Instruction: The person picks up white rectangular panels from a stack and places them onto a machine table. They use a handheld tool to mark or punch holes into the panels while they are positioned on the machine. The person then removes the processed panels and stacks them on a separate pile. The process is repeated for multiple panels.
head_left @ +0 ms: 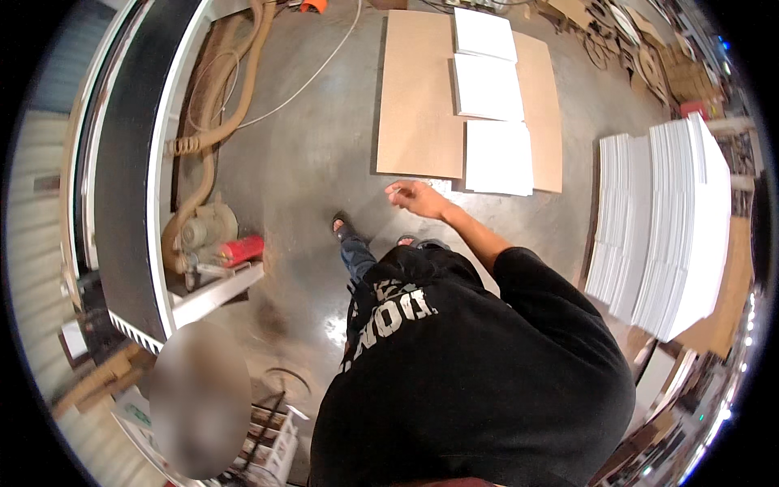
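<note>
My right hand (415, 199) hangs in front of my body above the concrete floor, its fingers loosely bent and apart, with nothing visible in them. Just beyond it lie stacks of white sheets: the near stack (498, 158), a middle stack (488, 87) and a far stack (484, 34). They lie in a row on brown cardboard sheets (419, 93). The hand is nearest to the near stack but apart from it. My left hand is out of view.
Tall stacks of white sheets (649, 227) stand at the right. Along the left runs a long machine with a black belt (138, 162); beside it are a brown hose (243, 89), a motor (209, 227) and a red cylinder (242, 250). A white crate (280, 450) stands lower left.
</note>
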`<action>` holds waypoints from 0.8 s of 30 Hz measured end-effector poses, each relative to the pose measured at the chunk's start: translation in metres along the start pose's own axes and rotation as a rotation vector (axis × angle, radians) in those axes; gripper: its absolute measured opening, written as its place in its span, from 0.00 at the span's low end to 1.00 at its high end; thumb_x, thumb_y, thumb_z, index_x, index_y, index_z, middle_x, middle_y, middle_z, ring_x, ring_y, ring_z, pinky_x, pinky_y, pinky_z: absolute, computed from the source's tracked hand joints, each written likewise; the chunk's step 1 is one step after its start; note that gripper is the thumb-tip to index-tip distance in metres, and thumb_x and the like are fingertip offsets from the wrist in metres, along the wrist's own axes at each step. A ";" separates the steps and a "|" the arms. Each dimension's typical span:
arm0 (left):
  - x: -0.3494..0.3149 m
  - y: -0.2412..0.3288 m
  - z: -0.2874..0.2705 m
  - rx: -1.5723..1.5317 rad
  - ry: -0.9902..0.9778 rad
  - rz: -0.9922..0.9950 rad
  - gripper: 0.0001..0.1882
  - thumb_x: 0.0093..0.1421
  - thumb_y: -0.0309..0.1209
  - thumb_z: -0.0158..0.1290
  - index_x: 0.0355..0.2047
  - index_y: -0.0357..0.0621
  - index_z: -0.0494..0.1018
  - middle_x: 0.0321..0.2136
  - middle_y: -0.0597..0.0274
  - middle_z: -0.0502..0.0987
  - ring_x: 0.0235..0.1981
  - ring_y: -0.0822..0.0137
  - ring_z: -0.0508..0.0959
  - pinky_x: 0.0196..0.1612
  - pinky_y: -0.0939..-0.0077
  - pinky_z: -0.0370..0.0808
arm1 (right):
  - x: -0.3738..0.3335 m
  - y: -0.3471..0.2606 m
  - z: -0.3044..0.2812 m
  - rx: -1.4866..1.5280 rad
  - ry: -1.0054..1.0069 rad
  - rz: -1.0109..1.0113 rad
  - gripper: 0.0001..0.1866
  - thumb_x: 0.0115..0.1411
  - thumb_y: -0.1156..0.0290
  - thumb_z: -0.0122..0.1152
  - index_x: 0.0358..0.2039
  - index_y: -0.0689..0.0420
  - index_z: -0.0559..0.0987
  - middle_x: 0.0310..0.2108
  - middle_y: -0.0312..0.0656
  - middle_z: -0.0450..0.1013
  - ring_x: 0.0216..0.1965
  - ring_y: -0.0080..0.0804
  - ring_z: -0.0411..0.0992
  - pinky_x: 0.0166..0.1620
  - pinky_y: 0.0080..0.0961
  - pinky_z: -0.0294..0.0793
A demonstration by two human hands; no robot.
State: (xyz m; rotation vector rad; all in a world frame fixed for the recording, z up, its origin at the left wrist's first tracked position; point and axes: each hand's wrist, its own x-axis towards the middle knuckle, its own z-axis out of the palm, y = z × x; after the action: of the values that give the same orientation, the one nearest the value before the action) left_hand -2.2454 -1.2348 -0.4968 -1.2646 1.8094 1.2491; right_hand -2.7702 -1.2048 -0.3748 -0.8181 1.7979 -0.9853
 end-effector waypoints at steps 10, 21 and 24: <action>0.172 0.090 -0.424 0.225 0.542 0.380 0.22 0.68 0.44 0.51 0.55 0.43 0.73 0.48 0.49 0.79 0.48 0.52 0.78 0.56 0.62 0.71 | -0.059 0.208 0.081 0.499 0.575 0.753 0.15 0.63 0.63 0.53 0.44 0.60 0.78 0.31 0.44 0.79 0.24 0.35 0.76 0.26 0.35 0.76; 0.363 0.256 -0.536 -0.345 -0.081 0.728 0.09 0.63 0.26 0.52 0.44 0.44 0.75 0.33 0.66 0.76 0.26 0.75 0.73 0.28 0.82 0.70 | 0.077 0.156 0.168 0.168 0.479 0.503 0.12 0.64 0.63 0.54 0.34 0.58 0.79 0.25 0.45 0.75 0.22 0.39 0.68 0.27 0.38 0.69; 0.387 0.269 -0.536 -0.449 -0.382 0.062 0.11 0.62 0.25 0.52 0.44 0.46 0.76 0.33 0.64 0.76 0.28 0.72 0.75 0.31 0.78 0.72 | 0.174 0.112 0.109 0.321 0.541 0.766 0.15 0.63 0.62 0.56 0.43 0.57 0.82 0.40 0.50 0.81 0.38 0.47 0.77 0.43 0.39 0.77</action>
State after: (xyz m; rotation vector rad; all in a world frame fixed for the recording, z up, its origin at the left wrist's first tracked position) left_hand -2.6157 -1.8440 -0.5277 -1.0969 1.3471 1.8610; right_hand -2.7488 -1.3294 -0.5717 0.3761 2.0617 -0.9662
